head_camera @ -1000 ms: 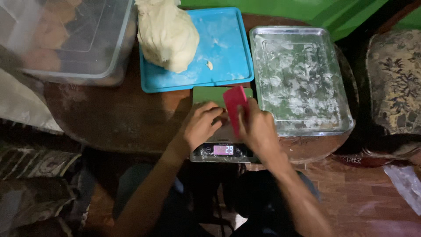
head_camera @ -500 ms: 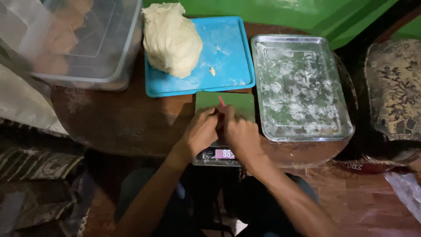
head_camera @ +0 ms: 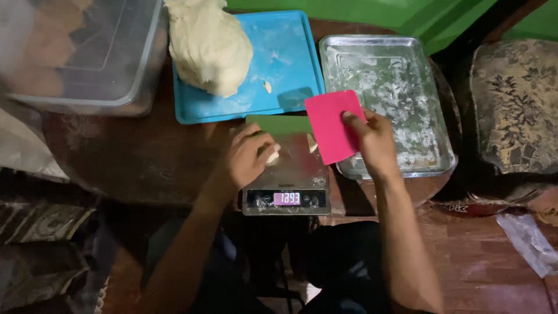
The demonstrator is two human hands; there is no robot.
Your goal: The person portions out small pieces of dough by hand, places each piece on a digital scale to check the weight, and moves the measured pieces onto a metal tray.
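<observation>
A digital kitchen scale (head_camera: 288, 189) with a lit display sits at the near edge of the round wooden table (head_camera: 133, 163). My left hand (head_camera: 247, 160) rests on its platform, fingers closed around a small piece of dough (head_camera: 272, 156). My right hand (head_camera: 375, 142) holds a pink plastic scraper (head_camera: 332, 125) upright, just right of the scale. A big lump of pale dough (head_camera: 206, 46) lies on a blue tray (head_camera: 279, 52) behind the scale, with a small scrap (head_camera: 267, 87) beside it.
A floured metal baking pan (head_camera: 386, 87) stands at the right of the table. A clear plastic tub (head_camera: 75, 52) with a lid sits at the back left. A patterned cushion (head_camera: 511, 110) lies far right. A green board (head_camera: 279, 124) shows behind the scale.
My right hand lifted the pink scraper off the scale and moved it right. My left hand stayed on the scale platform with the dough piece.
</observation>
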